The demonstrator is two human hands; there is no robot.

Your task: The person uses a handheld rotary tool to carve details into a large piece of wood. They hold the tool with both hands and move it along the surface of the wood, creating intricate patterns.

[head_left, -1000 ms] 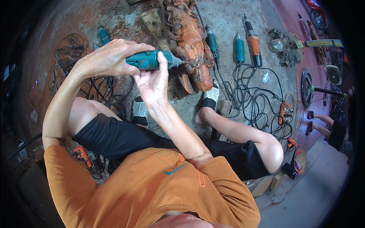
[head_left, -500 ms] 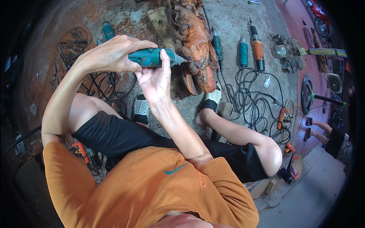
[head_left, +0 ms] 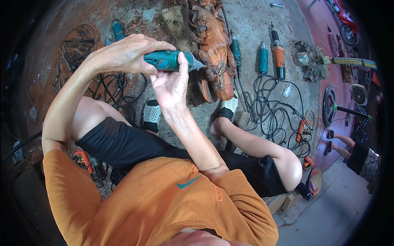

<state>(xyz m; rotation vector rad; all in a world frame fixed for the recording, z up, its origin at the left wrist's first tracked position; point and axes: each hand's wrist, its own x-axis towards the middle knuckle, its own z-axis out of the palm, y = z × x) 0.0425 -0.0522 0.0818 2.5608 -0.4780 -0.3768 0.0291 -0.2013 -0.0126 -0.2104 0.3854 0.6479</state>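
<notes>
My left hand [head_left: 123, 54] is wrapped round the rear of a teal handheld die grinder [head_left: 164, 60], which lies nearly level. Under its front end is my right hand [head_left: 170, 88], palm up, with the thumb pressed against the housing. The grinder's metal nose points right at a reddish-brown wood carving [head_left: 215, 39] standing between my feet. Its tip is at the carving's lower left side; whether it touches the wood is too small to tell.
Other power tools lie around the carving: a teal grinder [head_left: 263, 57], an orange one [head_left: 278, 61] and more. Tangled black cables [head_left: 266, 108] spread right of my foot. Chisels [head_left: 78, 47] fill a round tray at left. Another person's legs [head_left: 344, 143] show at far right.
Both hands and the grinder have shifted slightly to the right, its nose a little nearer the carving. The grip stays the same, and the view has tilted a little.
</notes>
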